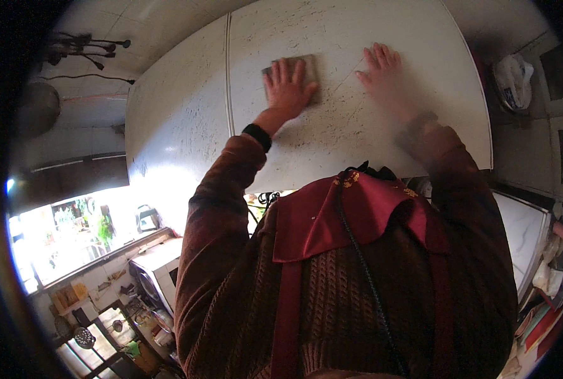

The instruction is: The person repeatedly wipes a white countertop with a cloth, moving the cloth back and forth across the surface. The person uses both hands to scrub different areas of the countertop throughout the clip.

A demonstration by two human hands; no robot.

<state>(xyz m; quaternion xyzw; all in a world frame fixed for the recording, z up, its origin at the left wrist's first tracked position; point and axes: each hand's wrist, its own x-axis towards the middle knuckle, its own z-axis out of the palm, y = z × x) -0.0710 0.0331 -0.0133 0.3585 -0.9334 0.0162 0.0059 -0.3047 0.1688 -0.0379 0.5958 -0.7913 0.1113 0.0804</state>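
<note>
My left hand [287, 90], with a black band at the wrist, presses a folded grey-brown cloth or pad [310, 66] flat against a white cabinet door [338, 132]. Some of the pad is hidden beneath the palm and fingers. Farther right, my right hand [381, 66] lies on or just off the same door, fingers spread and nothing in it; its wrist is blurred. Dark specks and scuffs mark the door's surface. A vertical seam [228, 76] divides it from another speckled white door [182, 99] at left.
Black cables with plugs [97, 47] hang at upper left. A bright window [73, 232] and a white appliance with a round door [156, 275] are at lower left. A skimmer [84, 338] lies near the stove area. At right hangs a white plastic bag [513, 80].
</note>
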